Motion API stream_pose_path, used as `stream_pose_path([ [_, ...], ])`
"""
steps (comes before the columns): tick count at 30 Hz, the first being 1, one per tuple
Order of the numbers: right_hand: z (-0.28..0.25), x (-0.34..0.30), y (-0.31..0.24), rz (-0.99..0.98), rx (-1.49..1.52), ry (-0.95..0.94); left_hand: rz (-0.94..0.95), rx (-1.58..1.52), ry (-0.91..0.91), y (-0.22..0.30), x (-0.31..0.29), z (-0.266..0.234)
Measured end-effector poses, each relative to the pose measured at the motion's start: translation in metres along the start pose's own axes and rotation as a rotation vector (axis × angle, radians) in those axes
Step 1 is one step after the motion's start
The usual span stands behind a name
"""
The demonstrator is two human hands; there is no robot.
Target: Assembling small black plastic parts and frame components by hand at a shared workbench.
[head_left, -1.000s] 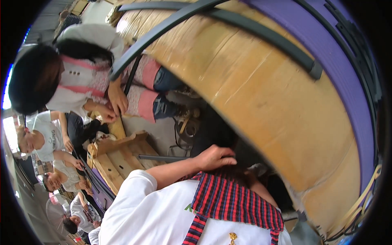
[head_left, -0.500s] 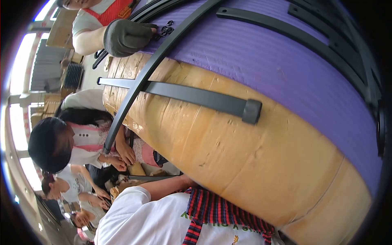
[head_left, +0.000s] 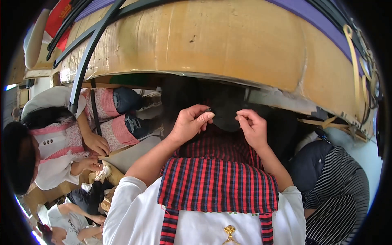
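Above my lap, in front of the red and black checked apron [head_left: 218,183], both my hands are raised. My left hand [head_left: 191,122] is closed in a pinch, with a small black piece [head_left: 208,110] showing at the tips of thumb and forefinger; its kind is too small to tell. A short gap away, my right hand [head_left: 253,127] is also pinched closed; what its fingertips hold, if anything, cannot be made out. Beyond them, the wooden tabletop [head_left: 228,38] carries a black flat bar [head_left: 92,53] that crosses another bar and sticks out past the edge.
Purple matting [head_left: 304,16] covers the table's far part. Pale straps [head_left: 352,53] hang at its right end. On my left a person in a pink and white apron [head_left: 61,141] works with both hands; a person in striped clothing [head_left: 347,179] is close on my right.
The view has swung down from the tabletop to my lap. Both my hands now show, pinched close to each other; before, they were out of sight below the table edge or outside the picture.
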State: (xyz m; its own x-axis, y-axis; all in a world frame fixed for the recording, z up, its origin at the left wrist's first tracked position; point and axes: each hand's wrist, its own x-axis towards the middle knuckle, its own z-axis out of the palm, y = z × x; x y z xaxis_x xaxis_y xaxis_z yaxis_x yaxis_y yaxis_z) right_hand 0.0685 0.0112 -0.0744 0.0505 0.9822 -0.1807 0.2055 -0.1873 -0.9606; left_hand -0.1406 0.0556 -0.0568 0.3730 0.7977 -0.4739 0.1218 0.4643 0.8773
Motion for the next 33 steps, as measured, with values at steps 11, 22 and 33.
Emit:
stream_pose_path([
  [11, 0.002, -0.024, -0.056, 0.043, 0.284, -0.046, 0.051, -0.188, -0.28, 0.021, 0.005, 0.034],
  [22, -0.002, -0.022, -0.058, 0.166, 0.175, 0.028, 0.006, -0.225, -0.319, 0.018, 0.019, 0.037],
  [33, 0.002, -0.031, -0.056, 0.219, 0.135, 0.09, 0.1, 0.024, -0.079, 0.009, 0.018, 0.055],
])
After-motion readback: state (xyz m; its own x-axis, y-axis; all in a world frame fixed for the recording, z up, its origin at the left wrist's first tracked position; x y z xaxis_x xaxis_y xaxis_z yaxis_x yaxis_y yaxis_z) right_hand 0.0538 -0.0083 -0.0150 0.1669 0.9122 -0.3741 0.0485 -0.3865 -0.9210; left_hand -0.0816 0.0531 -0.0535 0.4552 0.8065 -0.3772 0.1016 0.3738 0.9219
